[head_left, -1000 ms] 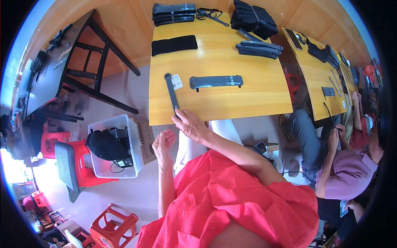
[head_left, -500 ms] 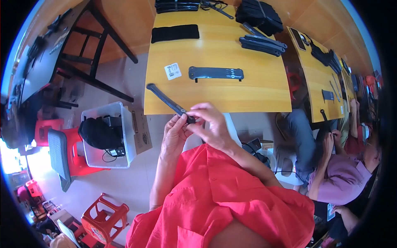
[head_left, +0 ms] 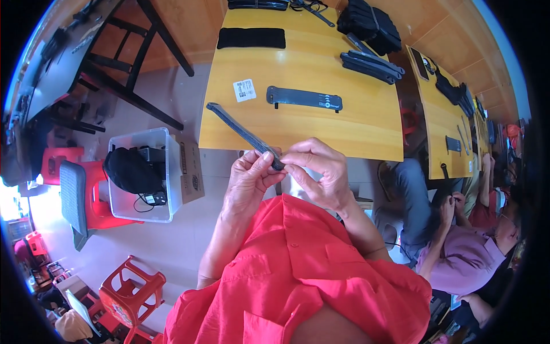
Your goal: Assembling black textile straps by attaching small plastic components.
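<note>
A long, narrow dark strap [head_left: 239,129] slants over the table's front edge, its near end between my two hands. My left hand [head_left: 250,179] is closed on that strap close to its near end, thumb on top. The fingertips of my right hand [head_left: 322,175] pinch the same end from the other side; the small part there is mostly hidden by fingers. Beyond them on the table lies a flat dark grey band [head_left: 303,98] with pale markings and two short black tabs along its near side. A white printed card [head_left: 244,90] rests left of it.
The yellow table [head_left: 344,135] also bears a black fabric pouch [head_left: 251,38], a stack of dark straps [head_left: 371,66] and a black bundle [head_left: 369,26]. Left stand a clear plastic bin [head_left: 167,195] and red stools [head_left: 133,291]. A person in purple [head_left: 467,258] works at the right.
The strap's near end and both hands have shifted slightly right. My right fingers, spread before, have closed in on the strap's end. The whole view has tilted a little.
</note>
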### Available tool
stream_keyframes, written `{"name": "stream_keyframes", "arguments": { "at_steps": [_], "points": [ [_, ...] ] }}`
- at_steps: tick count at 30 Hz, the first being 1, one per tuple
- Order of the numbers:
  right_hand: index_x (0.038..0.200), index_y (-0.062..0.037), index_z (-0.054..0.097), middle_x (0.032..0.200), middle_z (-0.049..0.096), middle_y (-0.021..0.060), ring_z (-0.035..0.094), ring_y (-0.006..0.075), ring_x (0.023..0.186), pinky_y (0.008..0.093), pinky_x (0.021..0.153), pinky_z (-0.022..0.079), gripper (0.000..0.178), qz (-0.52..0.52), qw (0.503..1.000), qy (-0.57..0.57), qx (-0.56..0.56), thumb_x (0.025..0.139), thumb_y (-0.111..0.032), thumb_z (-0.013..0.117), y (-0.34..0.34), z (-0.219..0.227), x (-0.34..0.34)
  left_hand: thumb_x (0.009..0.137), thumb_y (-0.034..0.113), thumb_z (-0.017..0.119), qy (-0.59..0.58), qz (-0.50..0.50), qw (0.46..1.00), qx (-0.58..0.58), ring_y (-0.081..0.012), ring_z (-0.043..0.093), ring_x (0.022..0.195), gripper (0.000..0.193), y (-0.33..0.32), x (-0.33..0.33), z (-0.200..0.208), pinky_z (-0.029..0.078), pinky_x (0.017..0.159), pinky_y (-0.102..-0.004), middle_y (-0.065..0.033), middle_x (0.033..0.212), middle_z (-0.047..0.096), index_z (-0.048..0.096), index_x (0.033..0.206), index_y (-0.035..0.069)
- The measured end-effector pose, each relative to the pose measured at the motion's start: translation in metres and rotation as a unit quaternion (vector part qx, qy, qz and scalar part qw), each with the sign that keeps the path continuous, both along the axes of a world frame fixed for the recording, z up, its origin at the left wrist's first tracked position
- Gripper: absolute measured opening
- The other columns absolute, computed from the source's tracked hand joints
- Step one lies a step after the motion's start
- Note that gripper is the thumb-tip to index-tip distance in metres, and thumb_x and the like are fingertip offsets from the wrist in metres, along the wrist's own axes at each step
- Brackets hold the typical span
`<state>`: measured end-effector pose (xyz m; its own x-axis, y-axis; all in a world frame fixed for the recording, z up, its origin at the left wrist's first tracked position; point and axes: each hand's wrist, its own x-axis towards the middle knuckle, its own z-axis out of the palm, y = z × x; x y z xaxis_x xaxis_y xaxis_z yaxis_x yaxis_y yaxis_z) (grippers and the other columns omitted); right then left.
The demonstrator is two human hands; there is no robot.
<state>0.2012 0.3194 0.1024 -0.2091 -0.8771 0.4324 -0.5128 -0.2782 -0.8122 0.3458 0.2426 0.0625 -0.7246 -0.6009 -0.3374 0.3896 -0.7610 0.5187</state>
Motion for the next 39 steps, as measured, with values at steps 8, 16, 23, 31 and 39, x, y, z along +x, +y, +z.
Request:
{"name": "stream_keyframes", "arguments": {
  "at_steps": [8, 16, 23, 31, 39],
  "points": [
    [0.084, 0.0019, 0.065, 0.079, 0.063, 0.0104, 0.062, 0.0219, 0.067, 0.028, 0.058, 0.049, 0.016, 0.041, 0.998, 0.036, 0.016, 0.069, 0.007, 0.065, -0.0027, 0.0082, -0.0061, 0.087, 0.012, 0.058, -0.021, 0.006, 1.0, -0.006, -0.0155, 0.066, 0.07, 0.012, 0.0026, -0.0009, -0.0033, 0.058, 0.064, -0.0245, -0.0094, 0.079, 0.065, 0.059, 0.09, -0.001],
    [0.085, 0.002, 0.065, 0.082, 0.063, 0.0107, 0.063, 0.0223, 0.07, 0.0284, 0.059, 0.05, 0.018, 0.058, 0.997, 0.035, 0.023, 0.068, 0.008, 0.065, -0.003, 0.006, -0.0083, 0.087, 0.012, 0.059, -0.028, 0.008, 1.0, -0.002, -0.0164, 0.066, 0.07, 0.014, 0.0036, -0.0018, -0.002, 0.058, 0.063, -0.0246, -0.0104, 0.078, 0.064, 0.058, 0.089, -0.001],
    [0.084, 0.0023, 0.064, 0.082, 0.063, 0.0105, 0.063, 0.0229, 0.071, 0.0286, 0.06, 0.05, 0.017, 0.049, 0.998, 0.037, 0.025, 0.069, 0.009, 0.064, -0.0024, 0.0051, -0.0076, 0.086, 0.013, 0.06, -0.045, 0.014, 0.999, -0.001, -0.0156, 0.066, 0.068, 0.014, 0.0043, -0.0037, -0.0031, 0.058, 0.062, -0.0243, -0.0096, 0.077, 0.064, 0.058, 0.088, -0.001],
    [0.085, 0.0021, 0.064, 0.083, 0.062, 0.0106, 0.063, 0.0231, 0.072, 0.0296, 0.06, 0.051, 0.017, 0.045, 0.997, 0.063, 0.023, 0.07, 0.008, 0.065, -0.0017, 0.0006, -0.0083, 0.084, 0.009, 0.062, -0.049, 0.039, 0.998, -0.016, -0.0135, 0.065, 0.067, 0.01, 0.0063, -0.0073, -0.0028, 0.058, 0.063, -0.0242, -0.0074, 0.078, 0.063, 0.058, 0.086, 0.0],
    [0.087, 0.0027, 0.062, 0.083, 0.061, 0.0114, 0.062, 0.0247, 0.072, 0.0303, 0.059, 0.05, 0.018, 0.035, 0.996, 0.081, 0.018, 0.071, 0.009, 0.064, -0.0013, 0.0005, -0.0039, 0.085, 0.007, 0.061, -0.04, 0.055, 0.998, -0.016, -0.0124, 0.065, 0.069, 0.008, 0.0083, -0.0091, -0.0062, 0.058, 0.063, -0.0245, -0.0069, 0.079, 0.064, 0.059, 0.088, 0.0]
  ]
}}
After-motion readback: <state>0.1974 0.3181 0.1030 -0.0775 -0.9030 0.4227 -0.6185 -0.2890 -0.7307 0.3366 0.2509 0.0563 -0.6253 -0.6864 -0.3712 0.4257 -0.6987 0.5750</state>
